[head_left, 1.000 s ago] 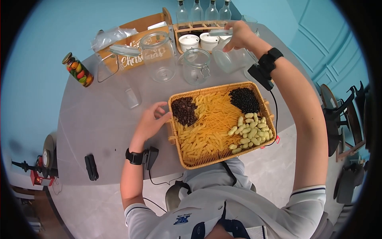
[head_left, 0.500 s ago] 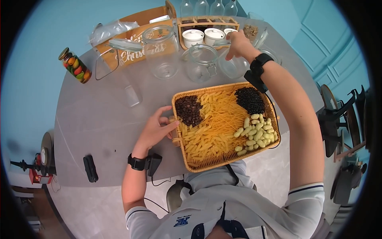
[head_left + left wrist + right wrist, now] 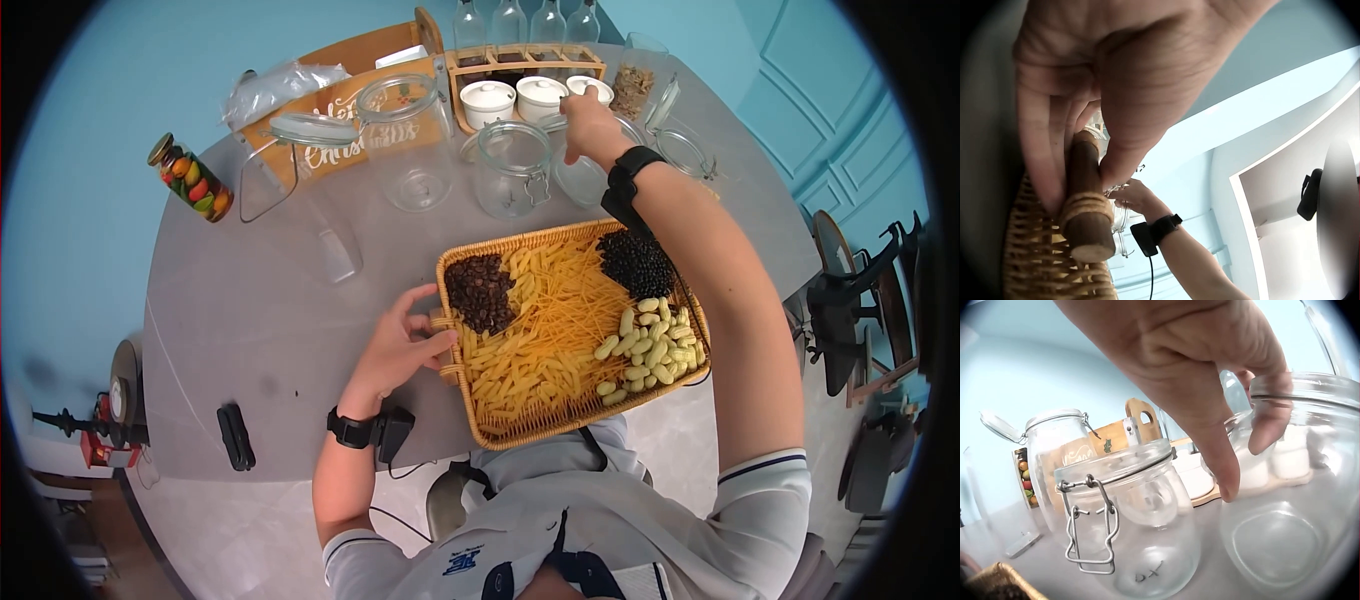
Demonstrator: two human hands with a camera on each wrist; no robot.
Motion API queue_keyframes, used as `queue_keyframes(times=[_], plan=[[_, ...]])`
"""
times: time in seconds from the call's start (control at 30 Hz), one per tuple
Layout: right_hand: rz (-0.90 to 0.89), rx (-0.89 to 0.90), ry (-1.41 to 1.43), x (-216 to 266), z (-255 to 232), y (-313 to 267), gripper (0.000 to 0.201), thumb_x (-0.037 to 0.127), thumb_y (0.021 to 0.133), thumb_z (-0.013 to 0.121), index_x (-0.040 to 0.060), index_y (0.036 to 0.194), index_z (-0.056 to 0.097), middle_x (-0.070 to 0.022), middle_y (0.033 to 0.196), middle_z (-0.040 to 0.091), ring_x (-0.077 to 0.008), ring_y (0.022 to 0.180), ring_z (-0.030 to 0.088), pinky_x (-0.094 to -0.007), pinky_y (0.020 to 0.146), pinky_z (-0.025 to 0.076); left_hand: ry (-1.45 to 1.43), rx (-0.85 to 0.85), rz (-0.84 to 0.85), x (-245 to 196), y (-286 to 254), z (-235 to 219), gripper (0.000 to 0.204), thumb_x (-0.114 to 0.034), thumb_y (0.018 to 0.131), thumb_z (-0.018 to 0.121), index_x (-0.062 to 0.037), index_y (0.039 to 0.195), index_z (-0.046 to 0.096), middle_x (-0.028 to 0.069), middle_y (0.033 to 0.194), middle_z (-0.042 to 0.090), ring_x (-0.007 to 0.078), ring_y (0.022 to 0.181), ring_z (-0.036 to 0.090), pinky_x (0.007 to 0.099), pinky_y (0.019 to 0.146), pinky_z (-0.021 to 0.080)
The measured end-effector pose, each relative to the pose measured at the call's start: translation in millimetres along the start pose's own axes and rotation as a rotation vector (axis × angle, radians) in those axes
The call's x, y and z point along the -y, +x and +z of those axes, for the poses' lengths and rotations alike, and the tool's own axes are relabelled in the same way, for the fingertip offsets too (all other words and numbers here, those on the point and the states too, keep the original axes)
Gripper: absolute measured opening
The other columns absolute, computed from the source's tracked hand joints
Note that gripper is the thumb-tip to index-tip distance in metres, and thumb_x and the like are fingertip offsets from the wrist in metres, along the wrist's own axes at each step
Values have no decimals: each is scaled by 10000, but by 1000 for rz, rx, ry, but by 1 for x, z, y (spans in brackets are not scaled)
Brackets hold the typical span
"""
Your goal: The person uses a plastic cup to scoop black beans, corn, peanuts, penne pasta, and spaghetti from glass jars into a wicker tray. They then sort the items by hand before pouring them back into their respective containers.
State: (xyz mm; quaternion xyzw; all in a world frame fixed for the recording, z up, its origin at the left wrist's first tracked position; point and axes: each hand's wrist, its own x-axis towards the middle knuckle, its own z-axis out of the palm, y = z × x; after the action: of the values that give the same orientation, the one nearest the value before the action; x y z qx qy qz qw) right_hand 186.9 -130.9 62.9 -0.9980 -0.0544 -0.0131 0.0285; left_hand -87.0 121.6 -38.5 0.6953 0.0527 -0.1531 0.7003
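My left hand (image 3: 395, 350) grips the wooden handle (image 3: 1087, 172) at the left end of a wicker basket (image 3: 530, 437), thumb on one side and fingers on the other. In the basket lie dark brown beans (image 3: 478, 290), penne (image 3: 510, 370), thin yellow pasta sticks (image 3: 570, 300), black beans (image 3: 637, 265) and peanuts in shells (image 3: 655, 350). My right hand (image 3: 595, 130) reaches across to a glass jar (image 3: 1291, 544) standing on the table. Its fingers curl at the rim and its thumb lies along the jar's side. A smaller clip-top jar (image 3: 1129, 519) stands just left of it.
A tall open jar (image 3: 410, 150), white lidded pots (image 3: 490, 103) in a wooden rack, and several glass bottles (image 3: 508, 25) line the back. Left are a jar of colourful fruit (image 3: 192, 180) and a black case (image 3: 236, 437). A glass container with brown pieces (image 3: 632, 85) stands back right.
The glass jar in my right hand has gone from tilted to upright on the table. My left hand has closed in on the basket handle, and the basket sits slightly farther right in view.
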Motion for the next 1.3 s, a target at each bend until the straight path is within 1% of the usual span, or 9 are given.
queue_keyframes(times=[0.37, 0.67, 0.87, 0.97, 1.03, 1.1, 1.17, 1.23, 1.3], plan=[[-20, -29, -3, 13, 15, 11, 636, -51, 607, 896, 25, 1204, 689, -222, 1379, 486, -430, 1170, 638, -426, 946, 593, -3, -35, -16, -2, -2, 4, 723, -91, 919, 745, -39, 1545, 385, 105, 1077, 734, 146, 926, 716, 271, 650, 619], [-57, -41, -4, 9, 22, 12, 433, -6, 749, 783, 6, 1174, 698, -240, 1366, 487, -412, 1148, 649, -414, 958, 574, 28, -39, -43, -6, -3, 5, 712, -92, 921, 742, -74, 1544, 396, 65, 1068, 738, 118, 916, 708, 242, 635, 599], [-222, -134, 31, 0, 11, -3, 278, 13, 811, 722, -5, 1088, 706, -227, 1301, 556, -391, 1146, 660, -441, 925, 576, 33, -47, -34, -3, -2, 6, 686, -91, 924, 737, -71, 1524, 406, 67, 1068, 737, 120, 906, 710, 251, 639, 608], [-312, -312, -186, -10, -28, -17, 516, 128, 710, 892, 22, 1171, 687, -187, 1200, 662, -384, 1101, 673, -443, 871, 584, -46, -44, -29, 2, -1, 6, 668, -97, 931, 731, -54, 1513, 408, 86, 1069, 735, 134, 897, 717, 260, 637, 621], [-439, -425, -91, -46, -63, -20, 458, 245, 804, 846, 43, 1189, 701, -130, 1064, 740, -292, 1031, 713, -392, 802, 577, -21, -53, -32, 4, 1, 6, 661, -98, 933, 729, -46, 1509, 408, 95, 1069, 733, 142, 891, 722, 262, 631, 625], [-183, -279, 289, -77, -121, -58, 604, 295, 817, 817, 37, 1332, 637, -224, 1470, 538, -348, 1208, 621, -415, 960, 519, -18, -64, -37, 3, 0, 7, 668, -107, 932, 736, -39, 1509, 405, 78, 1014, 720, 130, 859, 710, 260, 625, 619], [-363, -603, 272, -154, -115, -57, 414, 308, 880, 793, 37, 1182, 710, -79, 1002, 742, -201, 918, 713, -337, 770, 559, -34, -71, -39, -1, 0, 10, 691, -123, 926, 754, -32, 1512, 400, 35, 905, 694, 100, 802, 684, 254, 618, 603], [-248, -587, 486, -200, -103, -79, 376, 347, 938, 734, 23, 1130, 718, -35, 946, 711, -124, 844, 665, -287, 761, 535, -14, -73, -23, 2, 1, 10, 682, -124, 928, 751, -25, 1507, 406, 39, 909, 697, 101, 807, 687, 258, 618, 606], [60, -511, 742, -250, -69, -90, 319, 296, 945, 727, -5, 1051, 714, -21, 875, 682, -101, 778, 647, -272, 698, 524, -5, -73, -8, 4, 1, 11, 677, -123, 928, 749, -17, 1503, 408, 48, 924, 704, 106, 816, 691, 262, 617, 608]])
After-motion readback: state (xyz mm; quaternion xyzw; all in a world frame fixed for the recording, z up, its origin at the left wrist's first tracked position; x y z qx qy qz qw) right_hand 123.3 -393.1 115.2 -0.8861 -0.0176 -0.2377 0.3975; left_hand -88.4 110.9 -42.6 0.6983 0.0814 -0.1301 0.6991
